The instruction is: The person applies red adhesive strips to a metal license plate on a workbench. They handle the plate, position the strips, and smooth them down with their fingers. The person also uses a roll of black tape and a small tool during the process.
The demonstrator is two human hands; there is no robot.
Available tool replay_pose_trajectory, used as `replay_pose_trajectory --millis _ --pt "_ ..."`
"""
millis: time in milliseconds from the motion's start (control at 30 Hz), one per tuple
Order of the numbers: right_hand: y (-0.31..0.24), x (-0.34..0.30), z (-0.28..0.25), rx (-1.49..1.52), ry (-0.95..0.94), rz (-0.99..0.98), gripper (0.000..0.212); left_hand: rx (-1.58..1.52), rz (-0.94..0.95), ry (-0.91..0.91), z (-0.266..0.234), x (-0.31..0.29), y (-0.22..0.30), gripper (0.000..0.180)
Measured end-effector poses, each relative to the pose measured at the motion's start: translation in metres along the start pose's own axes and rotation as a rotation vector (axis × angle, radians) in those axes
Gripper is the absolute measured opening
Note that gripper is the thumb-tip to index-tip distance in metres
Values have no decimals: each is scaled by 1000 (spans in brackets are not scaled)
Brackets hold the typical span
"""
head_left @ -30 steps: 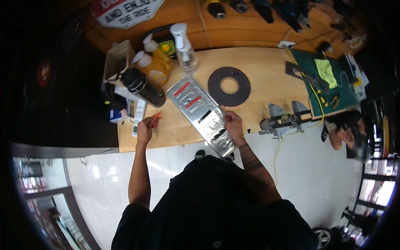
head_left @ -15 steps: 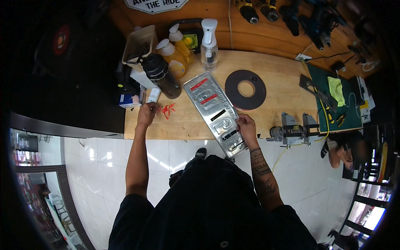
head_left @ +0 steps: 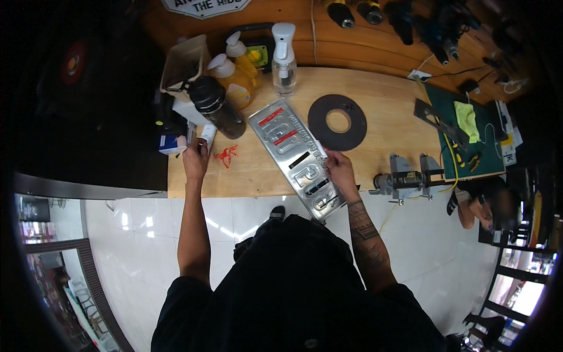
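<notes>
A silver metal number plate [head_left: 280,129] with raised characters lies slanted on the wooden bench, its lower end past the front edge. Red strips and a black strip cover parts of it. My right hand [head_left: 341,171] rests over its right side, fingers closed on a small white piece [head_left: 320,149] whose kind I cannot make out. At the bench's left, my left hand [head_left: 195,161] has its fingers apart beside a small white box [head_left: 208,134] and a blue-and-white box [head_left: 172,144]. Thin red scraps [head_left: 227,156] lie just right of that hand.
Behind stand a black bottle [head_left: 218,108], yellow pump bottles [head_left: 236,82], a beige bin [head_left: 180,66] and a spray bottle [head_left: 284,61]. A dark tape roll [head_left: 318,123] lies right of the plate. Farther right are a bench vise [head_left: 404,176] and a green mat [head_left: 487,152] with tools.
My left hand has shifted slightly left toward the boxes. My right hand has moved a little farther up the plate, and a white piece now shows at its fingertips. The whole view has shifted slightly.
</notes>
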State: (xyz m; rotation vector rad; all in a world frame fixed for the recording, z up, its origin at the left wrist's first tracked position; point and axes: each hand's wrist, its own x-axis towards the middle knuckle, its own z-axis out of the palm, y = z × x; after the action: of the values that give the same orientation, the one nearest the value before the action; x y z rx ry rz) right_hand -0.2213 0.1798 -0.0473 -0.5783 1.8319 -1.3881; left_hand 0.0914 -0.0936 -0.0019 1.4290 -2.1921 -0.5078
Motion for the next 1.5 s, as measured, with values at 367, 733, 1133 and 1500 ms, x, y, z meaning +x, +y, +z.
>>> replay_pose_trajectory --millis 367,733,1133,1500 --pt "-17 47 38 -529 163 -381 22 -238 258 -91 109 -85 109 54" --pt "-47 77 15 -629 -70 -278 21 -66 261 16 124 -107 108 61" --pt "-45 94 7 -565 -127 -170 18 28 302 -22 128 -105 106 59" --pt "-57 94 6 -615 -167 -181 19 48 319 -31 131 -104 104 60"
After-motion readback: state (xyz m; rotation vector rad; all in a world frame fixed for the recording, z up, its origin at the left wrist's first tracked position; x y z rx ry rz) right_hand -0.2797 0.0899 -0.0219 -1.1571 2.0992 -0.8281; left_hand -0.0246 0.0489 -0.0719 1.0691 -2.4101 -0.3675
